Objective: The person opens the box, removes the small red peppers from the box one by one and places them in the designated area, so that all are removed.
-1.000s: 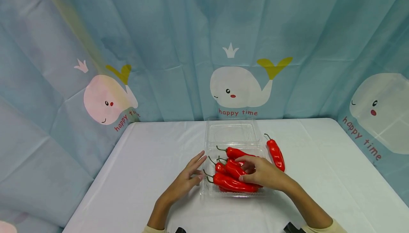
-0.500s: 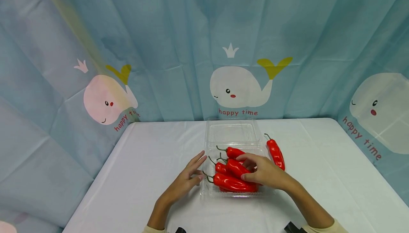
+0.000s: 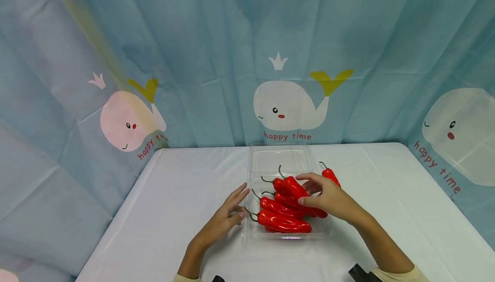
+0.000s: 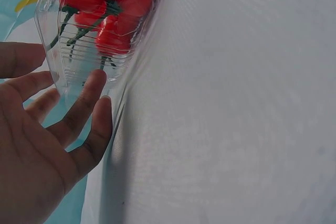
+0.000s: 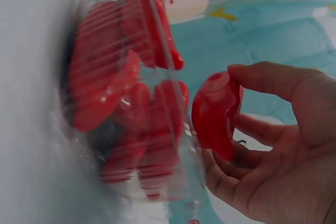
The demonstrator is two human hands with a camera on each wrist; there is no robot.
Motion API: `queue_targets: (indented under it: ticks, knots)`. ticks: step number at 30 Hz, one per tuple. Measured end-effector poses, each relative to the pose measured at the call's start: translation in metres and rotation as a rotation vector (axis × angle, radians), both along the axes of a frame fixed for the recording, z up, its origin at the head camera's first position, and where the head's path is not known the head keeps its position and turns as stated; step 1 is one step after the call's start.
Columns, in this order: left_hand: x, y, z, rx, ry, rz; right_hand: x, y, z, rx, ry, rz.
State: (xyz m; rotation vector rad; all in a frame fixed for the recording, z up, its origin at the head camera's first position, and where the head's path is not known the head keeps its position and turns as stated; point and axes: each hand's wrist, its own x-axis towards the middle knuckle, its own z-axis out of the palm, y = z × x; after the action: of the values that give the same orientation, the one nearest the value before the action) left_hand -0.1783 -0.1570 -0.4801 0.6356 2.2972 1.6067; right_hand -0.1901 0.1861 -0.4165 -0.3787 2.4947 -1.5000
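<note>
My right hand [image 3: 328, 198] pinches a red chili pepper [image 3: 294, 186] between thumb and fingers, its curved green stem pointing away from me. In the right wrist view this pepper [image 5: 216, 108] stands above the clear container wall, apart from the others. Below it, several red chili peppers [image 3: 284, 222] lie side by side in the clear plastic container [image 3: 286, 235], stems to the left. My left hand [image 3: 228, 213] has its fingers spread at the container's left side. In the left wrist view, fingertips [image 4: 97, 80] are right at the ribbed wall.
The container's hinged clear lid [image 3: 282, 160] lies folded back toward the curtain [image 3: 216, 114]. Another red chili pepper [image 3: 328, 174] rests on the white tablecloth [image 3: 386, 187] to the right of the container, partly hidden by my right hand.
My right hand has lifted a pepper from among those in the container and moved it away from me and slightly right, its stem turning to point away. The left hand has stayed put.
</note>
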Motion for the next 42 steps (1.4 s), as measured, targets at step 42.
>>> queue_targets:
  ticks: [42]
  knots:
    - [-0.001, -0.002, -0.004, -0.011, -0.016, 0.019, -0.031, 0.101, -0.010, 0.090, -0.068, -0.323]
